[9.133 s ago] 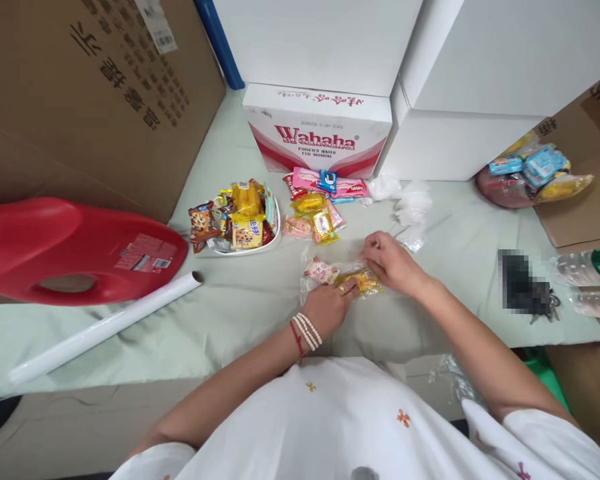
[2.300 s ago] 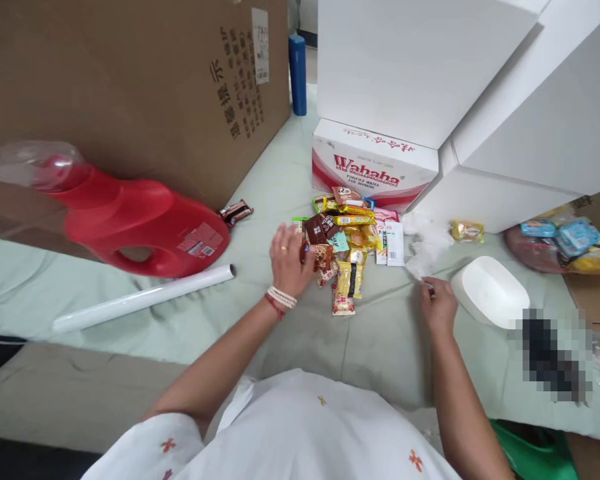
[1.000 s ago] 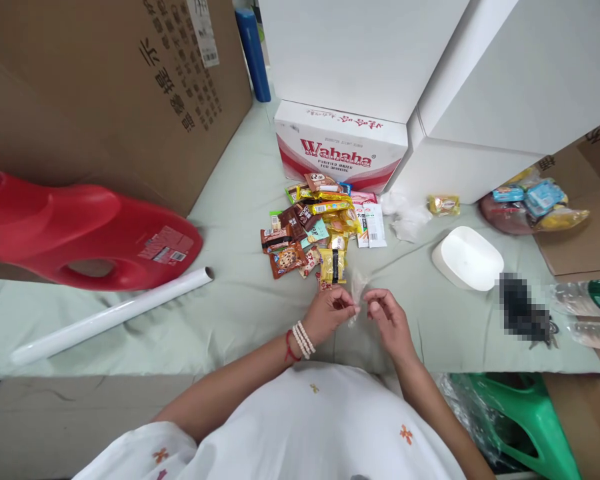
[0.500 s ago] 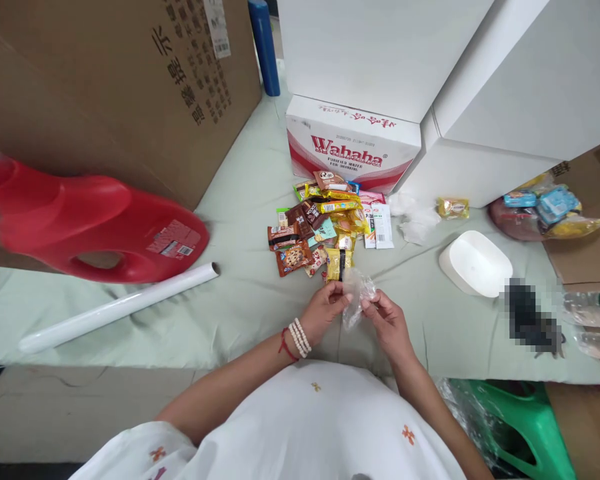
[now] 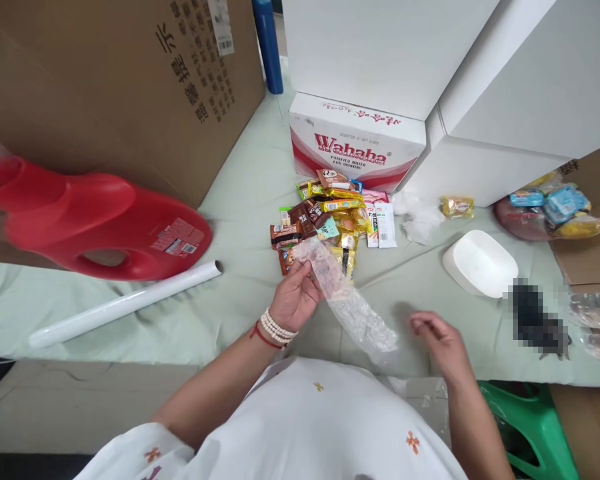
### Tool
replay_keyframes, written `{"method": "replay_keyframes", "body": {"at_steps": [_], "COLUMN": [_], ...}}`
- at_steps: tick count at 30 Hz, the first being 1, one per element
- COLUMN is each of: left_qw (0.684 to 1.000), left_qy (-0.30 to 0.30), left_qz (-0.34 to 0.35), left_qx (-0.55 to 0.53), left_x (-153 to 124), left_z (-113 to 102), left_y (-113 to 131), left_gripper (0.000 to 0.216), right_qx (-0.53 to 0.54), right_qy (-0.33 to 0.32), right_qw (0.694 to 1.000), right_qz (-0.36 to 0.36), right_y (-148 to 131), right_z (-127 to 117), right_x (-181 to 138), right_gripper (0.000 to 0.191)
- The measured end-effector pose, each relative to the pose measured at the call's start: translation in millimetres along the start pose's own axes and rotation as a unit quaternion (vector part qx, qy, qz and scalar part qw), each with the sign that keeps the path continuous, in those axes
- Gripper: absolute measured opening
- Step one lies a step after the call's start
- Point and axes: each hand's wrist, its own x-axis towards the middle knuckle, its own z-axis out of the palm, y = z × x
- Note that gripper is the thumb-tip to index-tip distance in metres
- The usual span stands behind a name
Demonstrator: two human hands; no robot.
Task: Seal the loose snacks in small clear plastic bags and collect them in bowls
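Observation:
A long, thin clear plastic bag (image 5: 357, 313) hangs stretched out, its upper end pinched between the thumb and fingers of my left hand (image 5: 296, 297). It slants down to the right over the table's front part and covers some of the packets behind it. My right hand (image 5: 443, 347) is in the air to the right of the bag's lower end, apart from it. Its fingers are curled together, slightly blurred, with nothing visible in them. Just beyond my left hand lies a pile of small wrapped snacks (image 5: 307, 217) in brown, yellow, green and white.
A Wahaha carton (image 5: 355, 147) stands behind the pile. To the right are crumpled clear plastic (image 5: 420, 217), a yellow packet (image 5: 457, 207), a white bowl (image 5: 480, 263) and a bag of snacks (image 5: 555, 207). A red jug (image 5: 130, 207) and a white tube (image 5: 130, 303) lie left.
The crumpled bag held between both hands is now drawn out long. My left hand has moved left and up with it; my right hand has let go and moved right.

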Motion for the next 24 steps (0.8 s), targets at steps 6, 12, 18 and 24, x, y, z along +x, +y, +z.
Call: {"method": "replay_keyframes", "body": {"at_steps": [6, 12, 18, 24], "left_qw": [0.996, 0.981, 0.890, 0.939], "left_qy": [-0.058, -0.078, 0.052, -0.086], "left_qz": [-0.038, -0.024, 0.196, 0.027], "left_qx": [0.061, 0.175, 0.408, 0.333], "left_x": [-6, -11, -33, -24], "left_z": [16, 12, 2, 18], "left_y": [-16, -27, -31, -56], "left_gripper": [0.034, 0.044, 0.031, 0.048], "right_qx": [0.083, 0.144, 0.084, 0.095], "right_qy": [0.024, -0.121, -0.001, -0.014], "right_qw": [0.996, 0.981, 0.994, 0.993], "right_qz": [-0.032, -0.049, -0.073, -0.069], "right_y": [-44, -63, -58, -61], "right_z": [27, 88, 98, 108], "right_x": [35, 56, 48, 38], "right_gripper": [0.027, 0.032, 0.024, 0.020]}}
